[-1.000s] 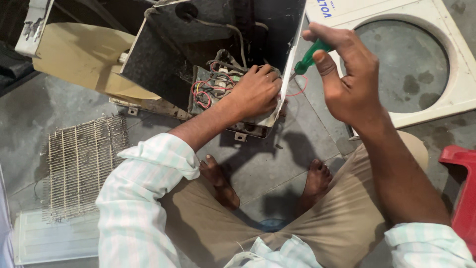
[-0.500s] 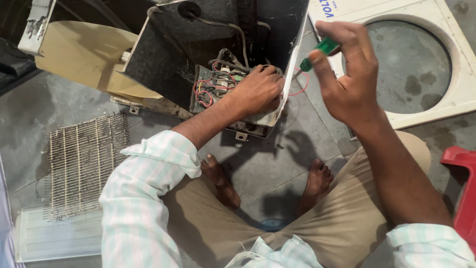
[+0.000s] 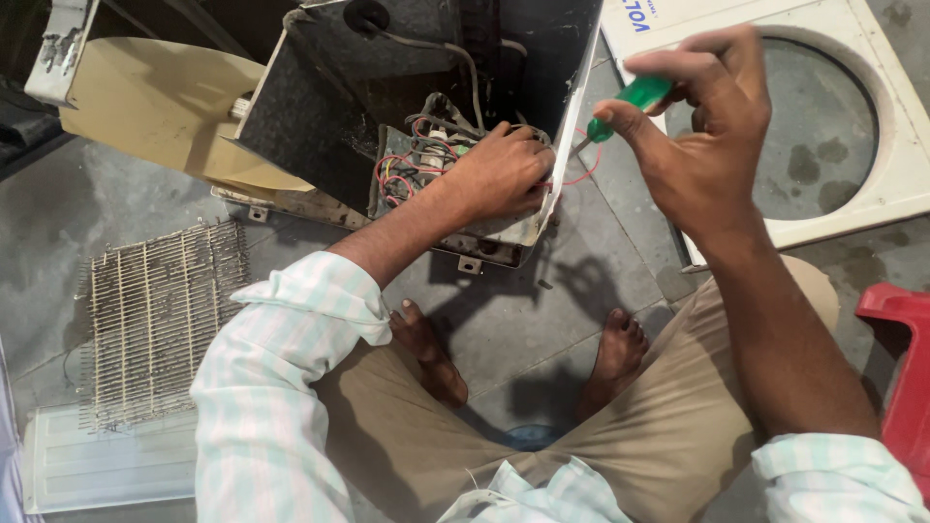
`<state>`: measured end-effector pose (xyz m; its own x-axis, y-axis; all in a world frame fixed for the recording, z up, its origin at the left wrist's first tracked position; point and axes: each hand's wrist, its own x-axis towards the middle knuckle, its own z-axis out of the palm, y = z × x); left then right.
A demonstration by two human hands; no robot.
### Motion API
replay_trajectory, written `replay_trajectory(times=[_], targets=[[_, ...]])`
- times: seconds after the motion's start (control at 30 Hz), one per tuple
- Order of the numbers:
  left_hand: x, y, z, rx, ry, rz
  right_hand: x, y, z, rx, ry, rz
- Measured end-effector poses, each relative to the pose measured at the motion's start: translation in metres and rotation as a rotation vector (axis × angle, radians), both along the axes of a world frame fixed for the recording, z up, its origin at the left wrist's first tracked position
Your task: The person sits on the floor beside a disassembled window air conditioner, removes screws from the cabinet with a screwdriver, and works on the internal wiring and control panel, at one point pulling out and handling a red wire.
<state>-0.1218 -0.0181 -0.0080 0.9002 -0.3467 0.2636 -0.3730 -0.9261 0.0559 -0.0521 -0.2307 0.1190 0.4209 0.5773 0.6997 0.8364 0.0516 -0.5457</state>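
Head view, looking down. Person squats barefoot on a grey concrete floor (image 3: pixel 542 320).

Left hand (image 3: pixel 499 174): inside the open metal casing (image 3: pixel 320 116) at 12 o'clock, fingers curled onto the bundle of red and yellow wires (image 3: pixel 407 160). Whether that grip pinches a wire cannot be told; the fingertips are hidden.

Right hand (image 3: pixel 697 145): at 1 o'clock, grip closed around a green-handled screwdriver (image 3: pixel 625 102). The shaft slants down-left to the casing's white edge, just beside the left hand; the tip is not visible.

Surroundings: white panel with a round opening (image 3: pixel 872 208) at 2 o'clock, behind the right hand. Dirty wire grille (image 3: pixel 160 320) flat on the floor at 9 o'clock, a white slatted panel (image 3: pixel 97 465) at 8 o'clock touching it. Red plastic object (image 3: pixel 901 387) at 4 o'clock, cut by the frame edge.
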Motion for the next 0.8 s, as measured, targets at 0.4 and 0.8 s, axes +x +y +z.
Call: replay_trajectory(times=[0.4,0.8], targets=[[-0.001,-0.001,-0.002,0.040,-0.013,0.009,0.002,0.001,-0.007,0.030,0.116,0.082],[-0.002,-0.001,0.000,0.103,-0.014,-0.001,0.008,-0.003,-0.031,0.072,0.375,0.205]])
